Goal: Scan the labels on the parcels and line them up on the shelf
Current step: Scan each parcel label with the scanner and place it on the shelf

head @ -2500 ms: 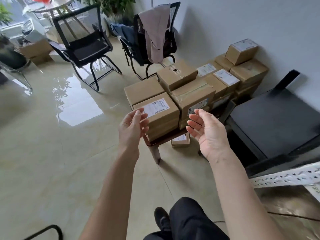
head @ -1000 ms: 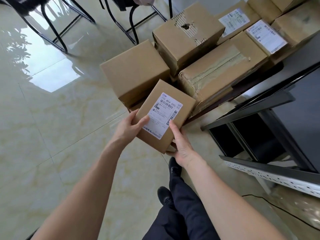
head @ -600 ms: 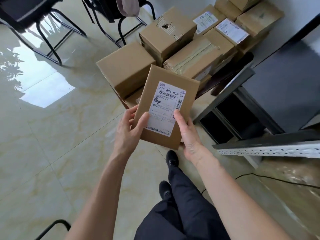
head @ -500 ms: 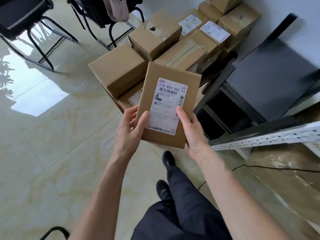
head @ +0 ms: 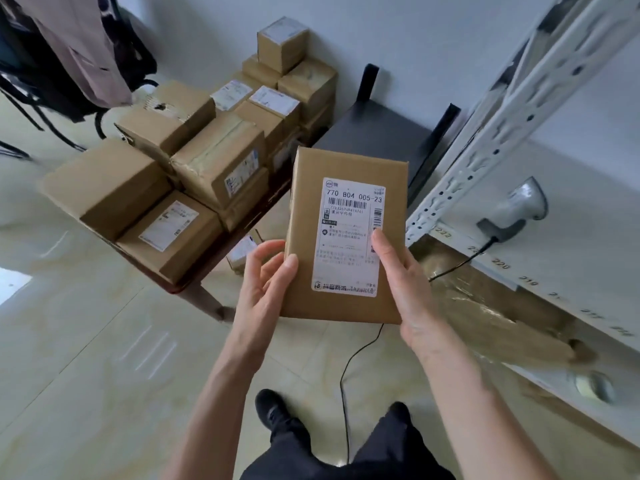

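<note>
both bare forearms reach forward and up from the bottom of the view, converging toward the middle. the left hand (head: 265, 289) is raised with its back to the camera, thumb pressed on the front face of the parcel (head: 346, 233) near its lower left edge, fingers curled behind that edge. the right hand (head: 403, 282) grips the lower right side, thumb lying up along the front, fingers hidden behind. dark trouser legs and black shoes show below
</note>
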